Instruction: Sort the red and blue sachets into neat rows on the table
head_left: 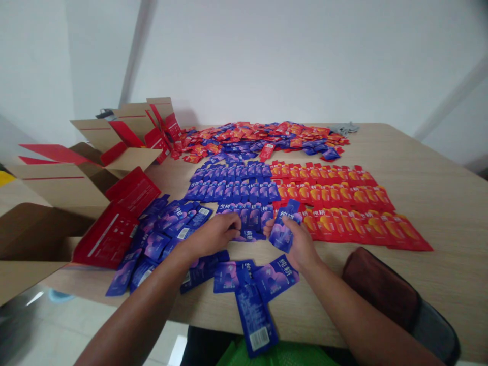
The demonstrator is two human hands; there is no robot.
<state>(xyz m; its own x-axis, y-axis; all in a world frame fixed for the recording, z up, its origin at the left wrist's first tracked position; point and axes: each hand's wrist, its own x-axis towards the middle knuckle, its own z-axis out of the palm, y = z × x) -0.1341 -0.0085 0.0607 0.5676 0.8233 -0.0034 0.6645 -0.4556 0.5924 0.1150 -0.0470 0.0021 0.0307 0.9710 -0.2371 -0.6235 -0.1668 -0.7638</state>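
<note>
My right hand (301, 244) is closed around a blue pouch (281, 233) with pink-purple print, its front facing up. My left hand (217, 235) has its fingers curled together over the near row of blue pouches. A flat blue pouch (249, 236) lies right beside its fingertips; whether the fingers grip anything is hidden. Overlapping blue pouches (247, 191) form three rows beyond my hands. To their right, red pouches (335, 193) with orange print continue those rows. Loose blue pouches (257, 315) lie near the table's front edge, one of them jutting over it.
Open cardboard boxes (64, 183) with red flaps stand along the left. Beside them is a spread of loose blue pouches (152, 246). A mixed heap of red and blue pouches (267, 133) lies at the back, near a grey cloth (345, 128). A dark zipped case (381, 284) rests at front right.
</note>
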